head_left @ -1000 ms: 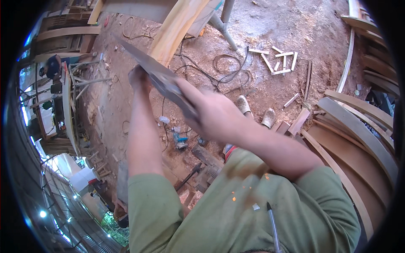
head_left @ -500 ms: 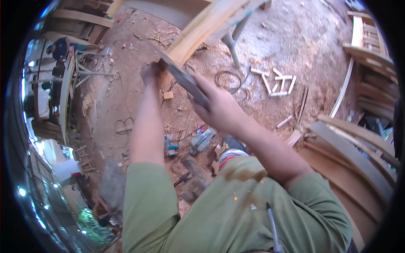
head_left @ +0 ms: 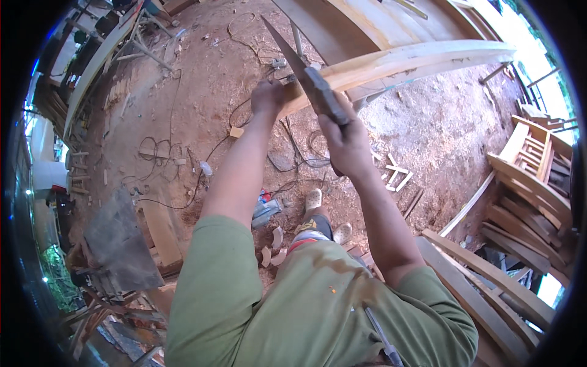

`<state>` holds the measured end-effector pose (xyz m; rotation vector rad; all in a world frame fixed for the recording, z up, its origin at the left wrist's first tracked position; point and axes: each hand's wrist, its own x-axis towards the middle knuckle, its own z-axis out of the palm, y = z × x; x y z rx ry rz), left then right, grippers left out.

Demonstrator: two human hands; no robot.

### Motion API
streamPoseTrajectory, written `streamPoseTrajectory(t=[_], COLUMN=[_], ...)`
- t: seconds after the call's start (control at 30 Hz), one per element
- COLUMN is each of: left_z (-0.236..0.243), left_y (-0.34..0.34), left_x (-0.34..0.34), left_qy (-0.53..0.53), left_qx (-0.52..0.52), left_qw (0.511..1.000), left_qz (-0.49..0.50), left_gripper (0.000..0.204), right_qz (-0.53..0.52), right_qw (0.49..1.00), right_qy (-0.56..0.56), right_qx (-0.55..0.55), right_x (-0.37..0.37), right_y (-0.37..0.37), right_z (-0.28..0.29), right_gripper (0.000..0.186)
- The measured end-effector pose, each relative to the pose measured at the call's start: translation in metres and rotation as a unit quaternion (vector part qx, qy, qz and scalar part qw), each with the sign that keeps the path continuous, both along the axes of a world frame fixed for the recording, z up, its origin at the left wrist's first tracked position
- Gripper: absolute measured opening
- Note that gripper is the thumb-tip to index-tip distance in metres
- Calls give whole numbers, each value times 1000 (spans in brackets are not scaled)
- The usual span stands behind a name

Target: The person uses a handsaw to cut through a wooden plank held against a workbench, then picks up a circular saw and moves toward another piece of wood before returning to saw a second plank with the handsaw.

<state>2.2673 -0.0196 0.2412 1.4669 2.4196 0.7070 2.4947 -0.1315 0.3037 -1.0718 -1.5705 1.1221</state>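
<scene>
- The handsaw (head_left: 306,76) sits up near twelve o'clock in the view, its dark blade running from a point at the upper left down to the handle end, tilted steeply.
- The right hand (head_left: 346,144) is wrapped shut around the saw's handle; the blade leaves the fist toward eleven o'clock (the handle itself is mostly hidden by the fingers).
- The left hand (head_left: 267,98) lies at about nine o'clock from the saw's middle, closed on the near end of the pale curved plank (head_left: 403,61); how far its fingers wrap around I cannot tell.
- The plank runs off toward two o'clock, and the saw blade crosses it just beside the left hand.
- Below, at six o'clock, a green shirt (head_left: 293,306) fills the lower frame, with light sandals (head_left: 313,199) on the sawdust floor.
- Cables (head_left: 183,177) trail at eight o'clock; stacked curved boards (head_left: 526,189) stand at four o'clock, well apart.
</scene>
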Motion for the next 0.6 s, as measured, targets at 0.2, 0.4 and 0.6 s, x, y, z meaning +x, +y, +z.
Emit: streamPoseTrajectory(t=[0.2, 0.4, 0.6], left_z=[9, 33, 19], left_y=[-31, -14, 4], left_x=[31, -31, -52], left_qy=[130, -29, -99], left_qx=[93, -94, -103], left_qw=[954, 962, 989], left_qz=[-253, -253, -33], left_gripper=[55, 79, 89], right_qz=[-44, -18, 8], right_qw=[985, 994, 999], right_qy=[165, 112, 23], right_qx=[-3, -11, -37], right_x=[48, 82, 57], right_y=[-48, -68, -78], right_z=[35, 70, 52], right_gripper=[69, 71, 62])
